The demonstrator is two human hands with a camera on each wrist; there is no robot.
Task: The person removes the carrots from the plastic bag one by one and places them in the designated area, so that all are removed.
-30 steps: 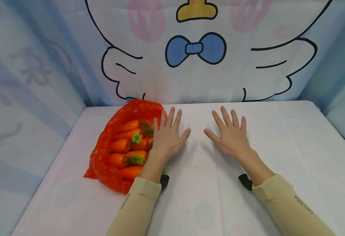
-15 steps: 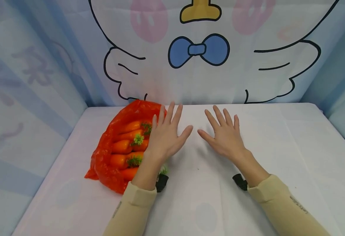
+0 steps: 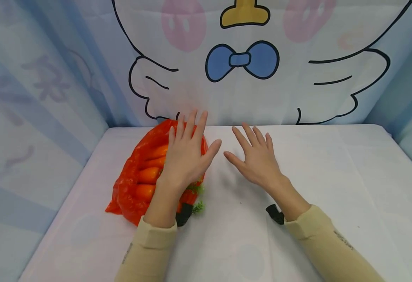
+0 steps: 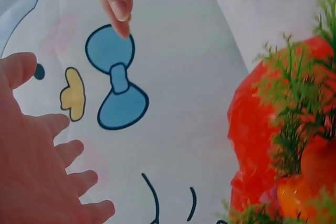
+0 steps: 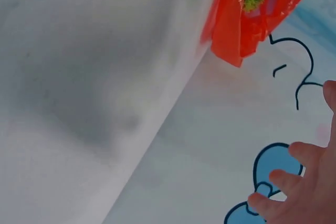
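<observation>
the head view is bright and even, with soft, faint shadows on the white, flat, cloth-covered bench (image 3: 325,176). in the right wrist view this bench looks greyer, and a wide blurred shadow lies there. small glints show on the red, crumpled plastic bag (image 3: 125,194).

The bag (image 3: 125,196) sits on the left part of the worktop (image 3: 318,164), near the back edge. Carrots (image 3: 148,175) lie in it, one behind another, and some leaves (image 3: 198,207) poke out on its right side. Seen from the head, the left grip (image 3: 182,160) is over the right part of the bag. The right grip (image 3: 258,158) is over the worktop, to the right of the bag. Behind the worktop hangs a cloth (image 3: 262,102), with more cloth on the left (image 3: 44,129) and right (image 3: 411,90).
</observation>
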